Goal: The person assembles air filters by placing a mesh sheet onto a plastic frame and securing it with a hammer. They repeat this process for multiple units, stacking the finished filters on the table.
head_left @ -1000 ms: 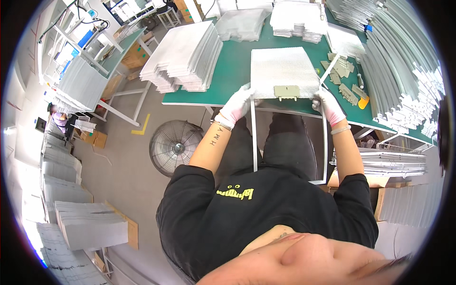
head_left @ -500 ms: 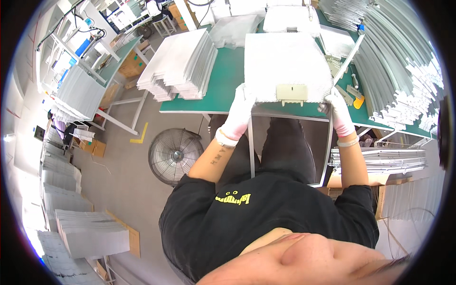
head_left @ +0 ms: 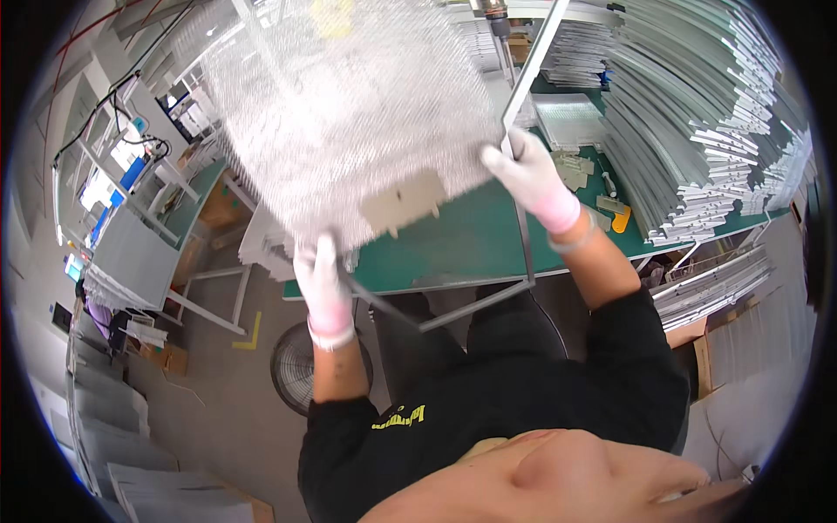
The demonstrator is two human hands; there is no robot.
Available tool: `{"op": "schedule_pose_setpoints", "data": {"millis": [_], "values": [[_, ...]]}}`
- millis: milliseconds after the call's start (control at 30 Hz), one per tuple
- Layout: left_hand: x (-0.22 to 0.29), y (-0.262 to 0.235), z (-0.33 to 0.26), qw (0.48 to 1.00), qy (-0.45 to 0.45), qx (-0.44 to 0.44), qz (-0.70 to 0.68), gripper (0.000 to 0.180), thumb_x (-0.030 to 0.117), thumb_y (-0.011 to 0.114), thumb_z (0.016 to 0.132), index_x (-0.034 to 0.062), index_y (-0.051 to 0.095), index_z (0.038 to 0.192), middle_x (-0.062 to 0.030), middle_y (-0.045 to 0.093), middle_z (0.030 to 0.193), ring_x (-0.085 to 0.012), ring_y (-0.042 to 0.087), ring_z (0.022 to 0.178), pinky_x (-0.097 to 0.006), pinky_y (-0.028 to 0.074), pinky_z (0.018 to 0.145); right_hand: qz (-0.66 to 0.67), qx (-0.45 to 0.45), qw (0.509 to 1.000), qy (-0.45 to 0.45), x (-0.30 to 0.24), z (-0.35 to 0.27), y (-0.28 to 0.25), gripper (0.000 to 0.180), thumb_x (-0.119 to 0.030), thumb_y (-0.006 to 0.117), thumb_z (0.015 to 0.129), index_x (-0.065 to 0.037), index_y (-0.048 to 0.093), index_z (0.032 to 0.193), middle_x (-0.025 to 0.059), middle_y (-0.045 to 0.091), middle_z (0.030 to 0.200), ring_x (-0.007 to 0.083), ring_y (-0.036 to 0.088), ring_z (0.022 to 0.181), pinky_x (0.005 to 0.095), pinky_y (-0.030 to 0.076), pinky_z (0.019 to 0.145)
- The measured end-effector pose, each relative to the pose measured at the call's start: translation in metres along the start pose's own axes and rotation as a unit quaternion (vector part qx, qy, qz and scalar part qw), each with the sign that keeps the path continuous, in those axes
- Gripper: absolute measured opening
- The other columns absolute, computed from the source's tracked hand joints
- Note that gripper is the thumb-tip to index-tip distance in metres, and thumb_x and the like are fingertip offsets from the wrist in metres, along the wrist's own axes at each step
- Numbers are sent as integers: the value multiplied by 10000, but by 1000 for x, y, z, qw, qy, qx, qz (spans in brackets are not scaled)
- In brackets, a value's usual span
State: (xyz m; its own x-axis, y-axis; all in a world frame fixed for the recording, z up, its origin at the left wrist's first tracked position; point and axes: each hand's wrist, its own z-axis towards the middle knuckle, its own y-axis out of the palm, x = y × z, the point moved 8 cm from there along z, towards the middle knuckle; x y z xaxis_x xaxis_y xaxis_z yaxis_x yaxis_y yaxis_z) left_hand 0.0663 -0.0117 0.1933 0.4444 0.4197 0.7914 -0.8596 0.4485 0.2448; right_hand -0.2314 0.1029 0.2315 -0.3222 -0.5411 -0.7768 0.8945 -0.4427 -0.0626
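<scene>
A silvery mesh panel (head_left: 349,113), blurred by motion, is held up tilted over the workbench. Along its near edge is a flat beige plate (head_left: 403,205) with small tabs. In a white glove, my left hand (head_left: 321,283) pinches the panel's near left corner, thumb on top. My right hand (head_left: 534,179), also gloved, is closed at the right edge, where the panel meets a thin metal frame (head_left: 478,305). The frame's near corner hangs below the panel, in front of my legs. Its far part is partly hidden by the mesh.
Under the panel lies a green workbench top (head_left: 462,244). Tall stacks of mesh sheets (head_left: 671,131) crowd its right side; another stack (head_left: 266,240) stands at left. An orange-handled tool (head_left: 621,220) lies at right. A power screwdriver (head_left: 497,22) hangs above. A floor fan (head_left: 296,370) stands left.
The panel and frame have risen off the bench front toward me and swung left, now tilted. My left hand went left and down; my right hand moved left. My view has turned somewhat.
</scene>
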Motion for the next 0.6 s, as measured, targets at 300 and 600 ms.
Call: {"op": "schedule_pose_setpoints", "data": {"millis": [300,600], "values": [[-78,60,88,998,43,-51,23,113,-21,690,891,15,641,986,49,614,775,-9,504,667,-188,424,606,-131,192,972,-39,61,4,-58,246,-206,745,895,10,654,970,-46,531,677,49,431,614,247,396,560],[-149,47,78,997,-9,-59,38,210,31,701,903,-33,631,1091,-36,701,945,-49,607,793,-231,502,699,32,101,994,29,130,0,-49,311,-161,676,947,15,604,1193,-6,673,978,51,570,850,237,487,786]]}}
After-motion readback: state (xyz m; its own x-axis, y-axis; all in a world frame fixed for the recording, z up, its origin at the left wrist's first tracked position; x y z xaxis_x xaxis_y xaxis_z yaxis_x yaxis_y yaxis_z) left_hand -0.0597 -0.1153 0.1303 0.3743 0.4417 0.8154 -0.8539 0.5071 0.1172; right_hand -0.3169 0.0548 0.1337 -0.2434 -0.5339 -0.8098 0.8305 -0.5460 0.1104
